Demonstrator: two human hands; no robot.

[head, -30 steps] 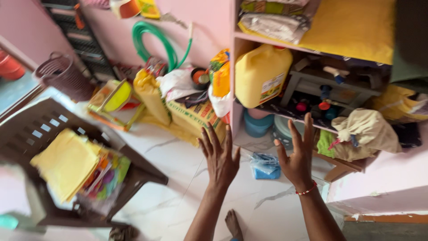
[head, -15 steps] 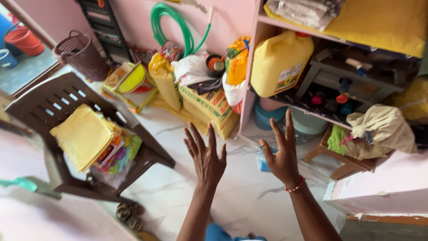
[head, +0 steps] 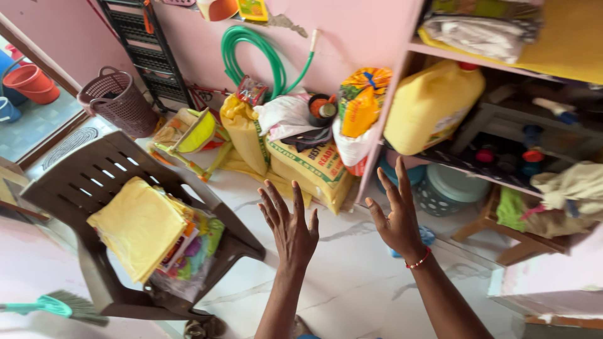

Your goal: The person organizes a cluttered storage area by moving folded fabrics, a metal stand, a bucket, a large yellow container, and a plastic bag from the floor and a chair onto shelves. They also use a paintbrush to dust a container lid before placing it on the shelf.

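Both hands are raised in front of the person, empty, over the white marble floor [head: 352, 282]. The left hand [head: 291, 227] shows its back, fingers spread wide and pointing up, its grip open and holding nothing. The right hand [head: 397, 216] is raised just beside it, apart from it, also with fingers spread and an open grip; a red bracelet [head: 418, 259] circles its wrist. Neither hand touches anything. Nearest to the left hand, beyond its fingertips, a yellow printed sack [head: 317, 169] leans on the floor against the pink wall, with a yellow bag [head: 244, 135] beside it and a white cloth bundle [head: 284, 113] on top. A green hose [head: 254, 56] hangs coiled on the wall above them. Beyond the right hand stands a pink shelf unit [head: 402, 81] with a large yellow jerrycan [head: 433, 107] on its middle shelf and a pale round tub [head: 449, 188] underneath it; a small blue thing [head: 427, 236] lies on the floor just behind that hand, too hidden to name. To the left, well apart from the hands, a dark brown plastic chair [head: 94, 169] carries a folded yellow cloth [head: 138, 226] on top of colourful packets. A brown basket [head: 119, 100] stands near the wall, and a teal broom [head: 50, 306] lies at the lower left edge.
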